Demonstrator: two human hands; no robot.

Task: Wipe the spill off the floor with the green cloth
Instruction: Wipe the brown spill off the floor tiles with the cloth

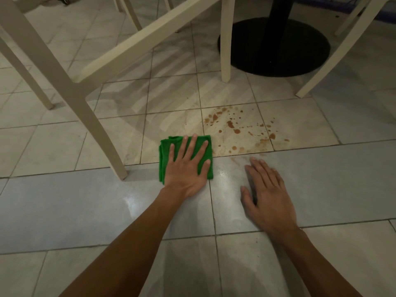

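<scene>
Floor (pixel 85 200): tiled, with open room toward the viewer and to the right. A chair leg (pixel 100 133) stands just left of the cloth.
Green cloth (pixel 165 155): folded, roughly square with no clear long axis, edges about parallel to the tile joints.
Left hand (pixel 188 166): pressed flat on the cloth, fingers (pixel 194 144) straight and spread, tips at its far edge.
Spill (pixel 233 127): brown drops just right of and beyond the cloth.
Right hand (pixel 267 194): flat on the floor, fingers straight.
</scene>
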